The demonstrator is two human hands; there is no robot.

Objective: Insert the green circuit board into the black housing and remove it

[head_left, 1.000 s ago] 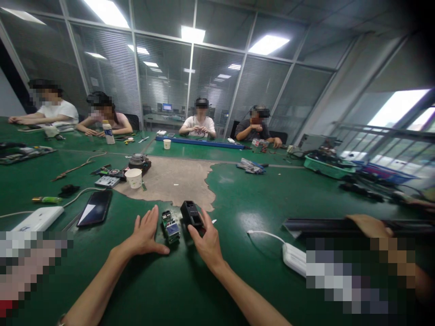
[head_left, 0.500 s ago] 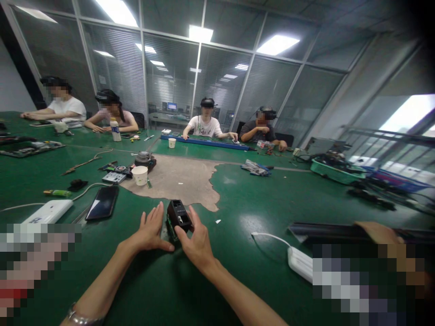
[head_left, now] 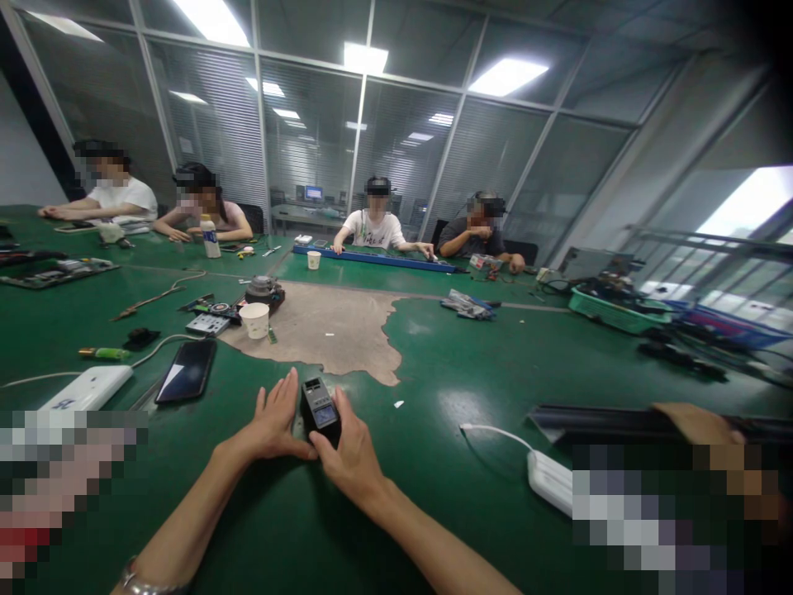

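1. Black device (head_left: 321,411): on the green counter (head_left: 434,372), near the close edge of the bare tan patch (head_left: 334,330), between both hands. Small screen and top face visible, long axis pointing away from wearer.
2. Right hand (head_left: 348,446): closed around the device, thumb at the near end, fingers along the right side.
3. Left hand (head_left: 276,421): spread wide, thumb out, just left of the device. Thumb tip by its near end; contact, can't tell.
4. White scrap (head_left: 398,404): on the counter, right of the right hand.
5. Phone (head_left: 186,373): lying left of the left hand, white power bank (head_left: 87,390) beyond it.
6. Paper cup (head_left: 254,321): upright on the tan patch, near loose electronic parts (head_left: 209,324).
7. Green basket (head_left: 600,311): far right, loaded with dark items.
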